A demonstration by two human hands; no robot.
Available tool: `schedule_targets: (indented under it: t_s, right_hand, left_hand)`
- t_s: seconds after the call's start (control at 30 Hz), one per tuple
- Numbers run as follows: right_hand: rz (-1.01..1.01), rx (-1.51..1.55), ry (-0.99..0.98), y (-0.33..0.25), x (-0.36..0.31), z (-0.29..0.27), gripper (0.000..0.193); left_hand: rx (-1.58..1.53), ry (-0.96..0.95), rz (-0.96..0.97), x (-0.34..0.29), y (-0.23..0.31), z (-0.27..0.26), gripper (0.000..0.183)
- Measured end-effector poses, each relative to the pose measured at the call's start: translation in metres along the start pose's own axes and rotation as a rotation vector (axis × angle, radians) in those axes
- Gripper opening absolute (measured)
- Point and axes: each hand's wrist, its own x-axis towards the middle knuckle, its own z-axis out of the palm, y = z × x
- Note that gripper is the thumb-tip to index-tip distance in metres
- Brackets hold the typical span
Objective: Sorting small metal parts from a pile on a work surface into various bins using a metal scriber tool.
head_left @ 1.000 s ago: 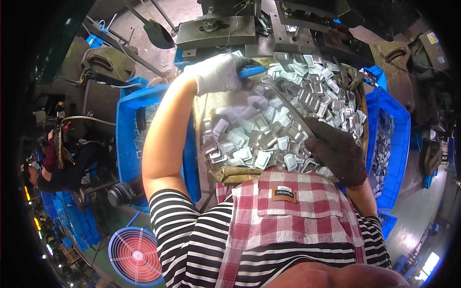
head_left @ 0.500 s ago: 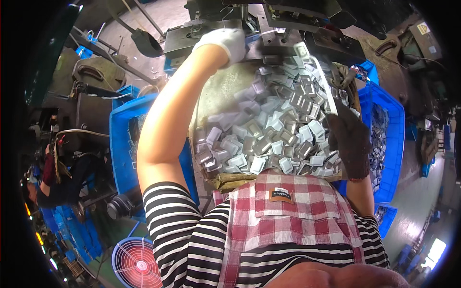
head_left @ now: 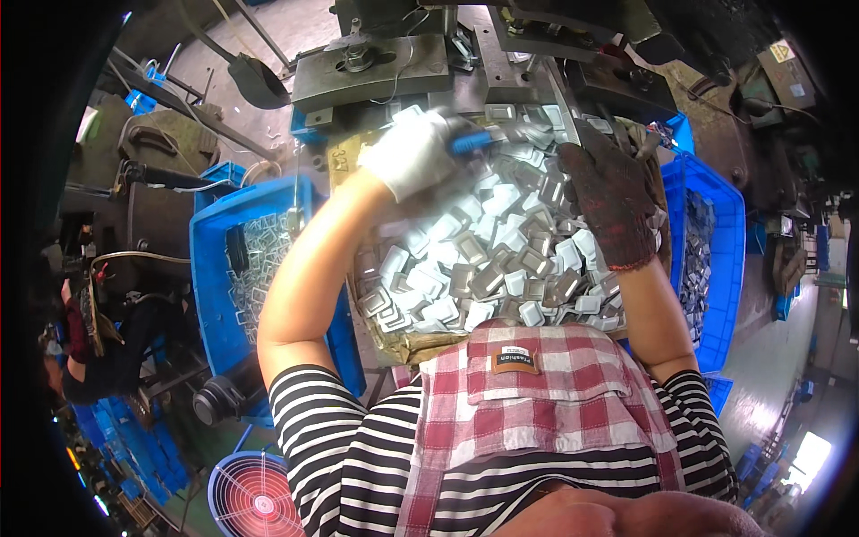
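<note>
Seen from above at a press station: left hand (head_left: 413, 154) in a white glove, grip clamped on a blue-handled tool (head_left: 472, 141), its tip reaching across the far edge of a heap of small stamped metal pieces (head_left: 488, 259) toward the dark press machine (head_left: 501, 54) behind the heap. Right hand (head_left: 610, 195) in a dark knitted glove, laid on the right side of the heap, fingers curled down among the pieces; impossible to tell whether that grip is closed on one or merely resting there. Heap piled on the counter directly in front of a red-checked apron (head_left: 546, 394), kept close to the body and just below the press, apparently so that pieces stay within easy reach of both hands. Blue crates left (head_left: 215, 268) and right (head_left: 720, 259) of the heap, each holding more metal parts, placed within an arm's swing. Round red fan (head_left: 255, 497) on the floor, lower left of the heap.

Compared with half a second earlier: left hand drawn back from the press, now lower and nearer the heap's far edge, blue handle showing again. Right hand moved up from the heap's right rim to its upper right part. Heap itself much as before.
</note>
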Motion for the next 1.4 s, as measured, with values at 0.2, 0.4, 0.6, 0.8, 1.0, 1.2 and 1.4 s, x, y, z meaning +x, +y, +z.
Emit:
schedule_targets:
  t_s: [0.2,0.4,0.6,0.8,1.0,1.2,1.4]
  right_hand:
    - [-0.358,-0.414,0.196,0.039,0.013,-0.003,0.017]
    - [-0.027,0.139,0.124,0.022,-0.025,-0.03,0.027]
    - [0.248,0.315,-0.243,-0.002,-0.081,-0.015,0.044]
    - [0.196,0.274,-0.331,-0.005,-0.087,-0.009,0.045]
    - [0.189,0.29,-0.332,0.0,-0.089,-0.009,0.046]
    - [0.207,0.27,-0.315,-0.003,-0.09,-0.01,0.044]
    - [0.166,0.265,-0.188,0.005,-0.084,-0.02,0.043]
  left_hand:
    - [-0.02,-0.191,0.033,-0.002,0.028,-0.005,0.045]
    - [-0.091,0.171,-0.301,-0.019,0.026,0.001,0.032]
    - [-0.958,0.364,-0.678,-0.035,0.018,0.001,0.033]
    - [-1.101,0.267,-0.713,-0.04,0.033,-0.006,0.029]
    - [-1.057,0.298,-0.649,-0.042,0.025,0.011,0.023]
    - [-1.155,0.303,-0.522,-0.039,0.046,0.001,0.021]
    - [-0.875,0.23,-0.619,-0.029,0.033,-0.009,0.029]
